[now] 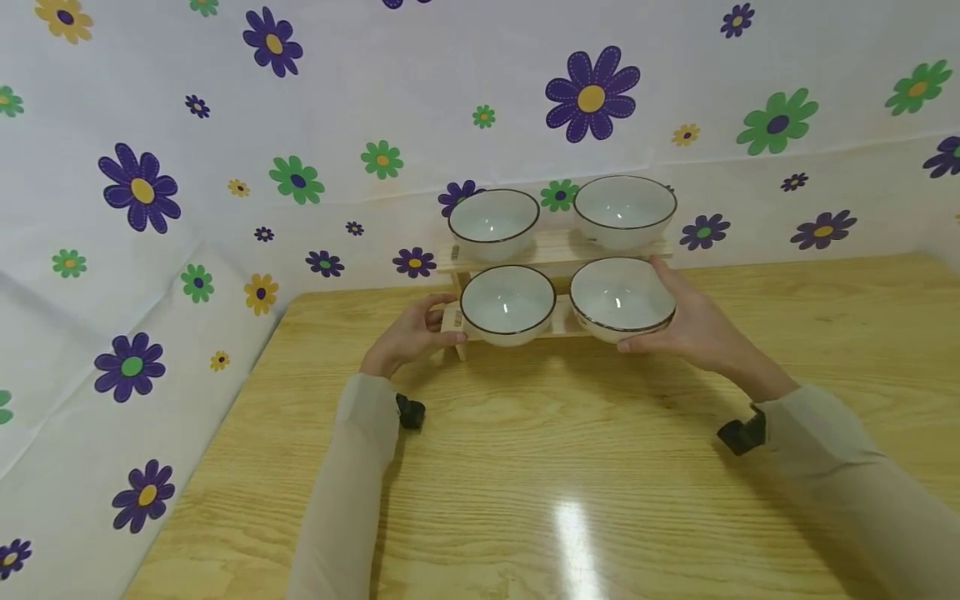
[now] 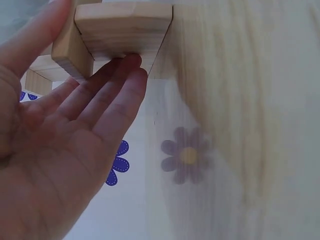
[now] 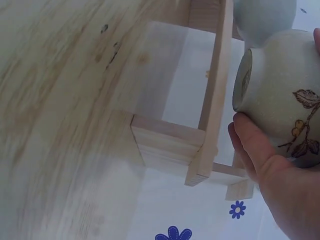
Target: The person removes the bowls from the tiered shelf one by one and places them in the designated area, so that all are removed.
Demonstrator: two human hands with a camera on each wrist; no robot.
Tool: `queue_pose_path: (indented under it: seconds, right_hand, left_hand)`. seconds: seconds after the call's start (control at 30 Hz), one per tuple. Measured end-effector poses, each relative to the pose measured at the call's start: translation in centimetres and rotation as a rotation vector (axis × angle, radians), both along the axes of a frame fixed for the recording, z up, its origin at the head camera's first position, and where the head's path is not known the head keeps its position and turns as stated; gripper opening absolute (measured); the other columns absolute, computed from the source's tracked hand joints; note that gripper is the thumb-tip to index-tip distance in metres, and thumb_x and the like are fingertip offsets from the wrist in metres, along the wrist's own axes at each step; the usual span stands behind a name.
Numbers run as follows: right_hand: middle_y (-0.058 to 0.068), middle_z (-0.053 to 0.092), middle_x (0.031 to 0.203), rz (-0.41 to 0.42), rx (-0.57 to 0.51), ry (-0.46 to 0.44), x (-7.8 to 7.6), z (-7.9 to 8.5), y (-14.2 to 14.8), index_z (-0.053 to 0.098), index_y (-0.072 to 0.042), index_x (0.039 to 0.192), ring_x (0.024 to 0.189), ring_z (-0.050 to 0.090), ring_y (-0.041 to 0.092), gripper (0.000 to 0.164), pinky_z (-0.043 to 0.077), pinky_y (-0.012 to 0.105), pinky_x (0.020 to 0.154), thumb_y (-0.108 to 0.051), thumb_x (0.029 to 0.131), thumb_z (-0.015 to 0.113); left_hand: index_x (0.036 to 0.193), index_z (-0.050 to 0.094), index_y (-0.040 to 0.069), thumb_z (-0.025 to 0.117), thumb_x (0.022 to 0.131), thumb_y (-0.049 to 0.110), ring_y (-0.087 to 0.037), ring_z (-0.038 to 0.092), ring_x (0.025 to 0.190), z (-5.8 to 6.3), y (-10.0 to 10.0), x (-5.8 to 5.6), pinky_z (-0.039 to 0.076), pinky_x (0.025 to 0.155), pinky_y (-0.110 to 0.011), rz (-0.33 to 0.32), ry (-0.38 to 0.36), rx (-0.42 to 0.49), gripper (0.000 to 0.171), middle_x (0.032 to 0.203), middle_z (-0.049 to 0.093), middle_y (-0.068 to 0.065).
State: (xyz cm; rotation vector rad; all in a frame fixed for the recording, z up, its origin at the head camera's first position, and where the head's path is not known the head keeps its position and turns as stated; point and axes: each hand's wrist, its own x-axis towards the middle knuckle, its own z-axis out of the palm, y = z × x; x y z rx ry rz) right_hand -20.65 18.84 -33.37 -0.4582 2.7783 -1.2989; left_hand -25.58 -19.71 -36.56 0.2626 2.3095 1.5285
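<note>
A two-tier wooden rack [image 1: 555, 248] carries white bowls with dark brown rims. My right hand [image 1: 697, 325] holds the lower right bowl [image 1: 622, 293] by its right side, thumb at the front and fingers round the far side. In the right wrist view this bowl [image 3: 285, 85] shows a leaf-and-berry pattern, and its foot looks raised off the rack's rail [image 3: 216, 85]. My left hand [image 1: 411, 335] grips the lower tier's left end; the left wrist view has its fingers beneath the wooden end piece [image 2: 125, 27]. Beside it sits the lower left bowl [image 1: 508, 302].
On the upper tier stand a left bowl [image 1: 493, 221] and a right bowl [image 1: 625, 208]. The rack is at the back of a wood-grain table [image 1: 510, 467], close to a white flower-print cloth [image 1: 330, 108]. Each wrist wears a dark camera [image 1: 410, 412].
</note>
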Motion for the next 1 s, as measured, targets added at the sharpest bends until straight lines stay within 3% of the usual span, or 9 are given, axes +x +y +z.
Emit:
queue_pose_path:
  seconds: [0.17,0.4,1.0]
  right_hand:
    - [0.032,0.011,0.167,0.006,-0.016,0.012,0.7,0.4,0.4,0.001,-0.001,0.164,0.144,0.030,0.058,0.129,0.030,0.074,0.111,-0.022,0.075,0.092]
    - [0.034,0.018,0.165,0.013,-0.020,0.033,1.9,0.1,0.1,0.005,-0.002,0.165,0.141,0.034,0.058,0.128,0.032,0.075,0.110,-0.021,0.073,0.093]
    - [0.036,0.016,0.165,0.062,-0.047,0.048,3.6,-0.8,-0.8,0.011,0.003,0.163,0.145,0.027,0.060,0.130,0.028,0.077,0.110,-0.018,0.068,0.097]
  left_hand:
    - [0.160,0.026,0.001,0.070,0.097,0.002,-0.039,0.050,0.140,-0.1,0.0,-0.2,0.035,0.120,-0.050,-0.009,0.005,0.008,0.077,0.154,0.048,-0.026]
    - [0.160,0.026,0.001,0.071,0.096,0.002,-0.039,0.052,0.139,-0.2,-0.1,-0.4,0.034,0.120,-0.051,0.006,-0.002,0.010,0.078,0.152,0.050,-0.025]
    - [0.160,0.025,0.003,0.072,0.095,0.002,-0.038,0.054,0.137,-0.2,0.0,-0.3,0.034,0.120,-0.050,0.022,-0.032,0.001,0.081,0.152,0.050,-0.025]
